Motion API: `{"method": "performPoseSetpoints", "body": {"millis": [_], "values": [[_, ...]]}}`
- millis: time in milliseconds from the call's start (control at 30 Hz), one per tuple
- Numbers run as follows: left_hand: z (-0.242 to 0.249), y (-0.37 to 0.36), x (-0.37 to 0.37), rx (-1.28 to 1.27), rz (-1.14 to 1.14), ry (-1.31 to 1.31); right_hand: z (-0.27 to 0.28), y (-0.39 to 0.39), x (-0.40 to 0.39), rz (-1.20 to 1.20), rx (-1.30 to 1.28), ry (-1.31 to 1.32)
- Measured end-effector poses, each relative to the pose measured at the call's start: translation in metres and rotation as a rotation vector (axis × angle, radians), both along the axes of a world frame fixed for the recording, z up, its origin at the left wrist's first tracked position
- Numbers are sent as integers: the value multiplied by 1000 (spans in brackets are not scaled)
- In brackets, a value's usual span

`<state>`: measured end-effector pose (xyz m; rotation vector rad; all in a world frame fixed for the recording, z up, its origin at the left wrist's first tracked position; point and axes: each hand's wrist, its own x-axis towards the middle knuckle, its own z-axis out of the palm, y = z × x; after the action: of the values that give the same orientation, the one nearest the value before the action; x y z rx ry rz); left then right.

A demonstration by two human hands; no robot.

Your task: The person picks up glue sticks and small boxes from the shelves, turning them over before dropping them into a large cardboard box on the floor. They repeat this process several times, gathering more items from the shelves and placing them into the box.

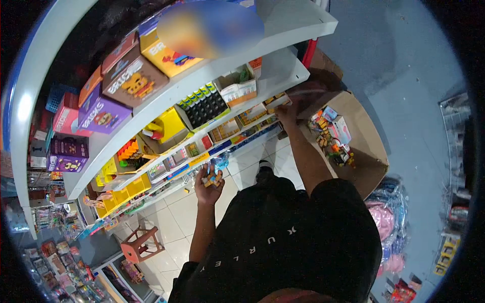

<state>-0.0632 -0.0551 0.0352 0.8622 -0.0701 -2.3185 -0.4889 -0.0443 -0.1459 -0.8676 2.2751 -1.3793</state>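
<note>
My left hand (pixel 208 187) is turned palm up in front of the shelves, fingers partly curled around several small orange-and-blue pieces (pixel 212 179); their exact kind is too small to make out. My right hand (pixel 287 115) reaches to the far end of a low shelf, at a small shallow box (pixel 277 102). Its fingers are dark and blurred there, so I cannot see what they touch. Beside that box sits another shallow box of small orange-brown items (pixel 251 115). Right of my right forearm stands an open cardboard carton (pixel 366 136) holding mixed small colourful goods (pixel 331 132).
Boxes marked "BRICKS" (pixel 134 78) line the upper grey shelf (pixel 283 38). Below are rows of dark bottles with green caps (pixel 204 106) and yellow bins (pixel 134 189). A reddish plastic stool (pixel 141 245) stands on the tiles at left. Plastic-wrapped goods (pixel 386 217) lie right of me.
</note>
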Motion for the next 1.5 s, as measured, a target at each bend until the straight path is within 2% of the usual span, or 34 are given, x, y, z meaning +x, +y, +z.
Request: {"method": "performPoseSetpoints", "body": {"millis": [33, 133, 200, 333, 433, 533, 633, 700, 767, 867, 900, 967, 1033, 1067, 1133, 1167, 1367, 1467, 1500], "values": [[3, 2, -1, 8, 14, -27, 9, -9, -9, -6, 171, 238], [7, 6, -6, 3, 36, -84, 29, -27, -31, 140, 575, 508], [8, 7, -10, 27, 64, -119, 35, -35, -39, 190, 659, 513], [14, 7, -22, 19, 101, -138, 23, -39, -47, 153, 665, 293], [11, 7, -28, 20, 115, -104, -11, -45, -63, 345, 807, 463], [3, 8, -32, -12, 116, -78, -27, -47, -60, 280, 690, 583], [0, 7, -35, 9, 117, -81, -20, -43, -59, 216, 403, 342], [-3, 6, -37, 20, 120, -59, -2, -44, -55, 220, 649, 444], [-4, 4, -38, 19, 117, -46, 29, -42, -53, 249, 760, 433], [-4, -2, -42, 10, 91, -26, 64, -30, -43, 260, 621, 327], [-3, -6, -45, 11, 80, -9, 67, -24, -35, 223, 503, 345], [-3, -14, -47, 21, 74, 0, 60, -25, -19, 242, 265, 258], [-3, -23, -54, 19, 53, -7, 37, -23, 2, 331, 42, 41], [1, -28, -58, 4, 27, -7, 42, -23, 21, 379, 2, 14], [9, -35, -65, -13, 0, 86, 85, -13, 60, 448, -81, -25], [12, -37, -69, -22, 3, 83, 108, -8, 79, 489, -30, -158], [31, -37, -72, -66, -32, 64, 224, 10, 161, 788, 20, -255], [24, -33, -66, -75, 5, 86, 231, 2, 183, 1032, -353, 105], [20, -32, -62, -95, 6, 115, 230, 5, 188, 1062, -257, 72]]}}
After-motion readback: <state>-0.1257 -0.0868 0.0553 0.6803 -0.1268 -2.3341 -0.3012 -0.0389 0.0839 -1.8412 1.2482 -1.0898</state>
